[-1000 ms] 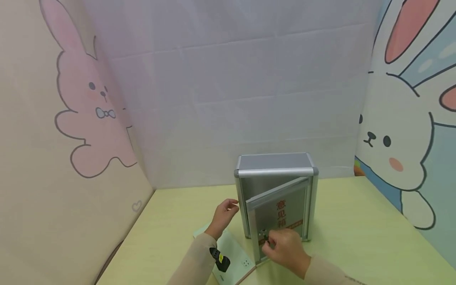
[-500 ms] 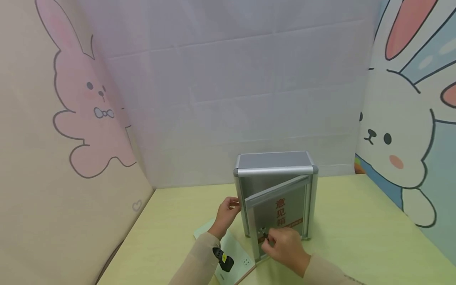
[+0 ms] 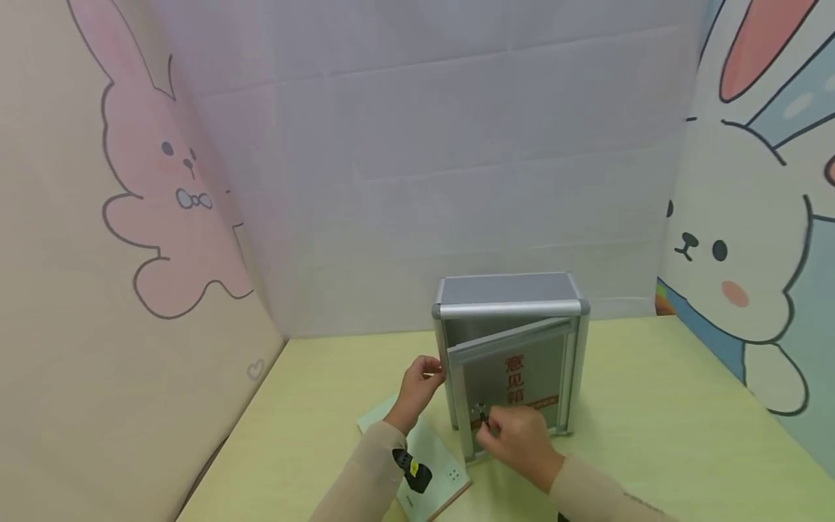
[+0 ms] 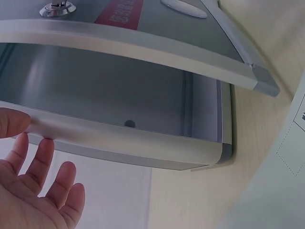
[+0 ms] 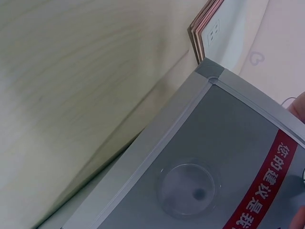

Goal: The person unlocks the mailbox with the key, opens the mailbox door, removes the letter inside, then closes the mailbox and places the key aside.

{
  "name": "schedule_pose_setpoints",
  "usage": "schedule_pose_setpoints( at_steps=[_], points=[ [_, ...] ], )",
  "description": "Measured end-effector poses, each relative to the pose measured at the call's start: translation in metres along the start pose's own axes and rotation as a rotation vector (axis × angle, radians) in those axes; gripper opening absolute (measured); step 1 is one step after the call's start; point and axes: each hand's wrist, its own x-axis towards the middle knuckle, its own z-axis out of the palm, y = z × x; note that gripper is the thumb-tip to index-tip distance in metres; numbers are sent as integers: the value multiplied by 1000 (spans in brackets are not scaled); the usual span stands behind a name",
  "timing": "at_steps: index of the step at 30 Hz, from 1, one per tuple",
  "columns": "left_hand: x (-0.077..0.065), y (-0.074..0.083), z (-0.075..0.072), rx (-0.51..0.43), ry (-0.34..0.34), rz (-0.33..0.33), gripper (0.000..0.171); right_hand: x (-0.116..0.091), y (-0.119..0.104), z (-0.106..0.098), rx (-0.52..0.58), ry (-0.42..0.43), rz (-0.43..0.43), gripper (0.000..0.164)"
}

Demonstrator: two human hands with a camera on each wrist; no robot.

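A grey metal suggestion box (image 3: 509,290) with silver edges stands upright on the table. Its hinged front door (image 3: 541,370), marked with red characters, is ajar, swung out on the left. My right hand (image 3: 522,444) pinches a small black key (image 3: 484,417) at the lock (image 4: 58,8) on the door. At the box's left edge, my left hand (image 3: 419,388) holds the frame, thumb in front and fingertips against the side (image 4: 45,148). Inside the box I see a bare grey back panel (image 4: 128,90) with a small dark hole. The right fingers are mostly outside the right wrist view.
Pale green notebooks (image 3: 433,460) lie stacked on the table, partly under the left forearm and close to the door's lower corner. Light yellow tabletop (image 3: 652,435) surrounds the box. Printed rabbit curtains (image 3: 750,239) flank the sides, and a plain white sheet (image 3: 424,181) hangs behind.
My left hand has moved slightly right and up, onto the box's left edge. The door has swung a little closer to the frame, with my right hand still at the lock.
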Motion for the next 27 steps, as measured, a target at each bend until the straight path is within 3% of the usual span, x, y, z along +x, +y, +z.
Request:
schedule_pose_setpoints(
  at_steps=[5,8,9,12,20,27],
  points=[
    [3,-7,-2,-17,-24,72,15,3,0,2,-18,0,7,27],
    [2,-3,-1,-18,-17,38,15,4,1,3,-30,-4,16,28],
    [0,2,0,-7,-10,-3,16,3,1,3,-31,-4,18,29],
    [-2,10,1,7,-6,-34,15,3,2,4,-28,-1,25,30],
    [-19,41,-1,-10,-9,-35,12,2,3,7,-29,-2,27,28],
    [-28,52,1,-9,7,-32,10,5,3,9,-42,-31,69,29]
  ],
)
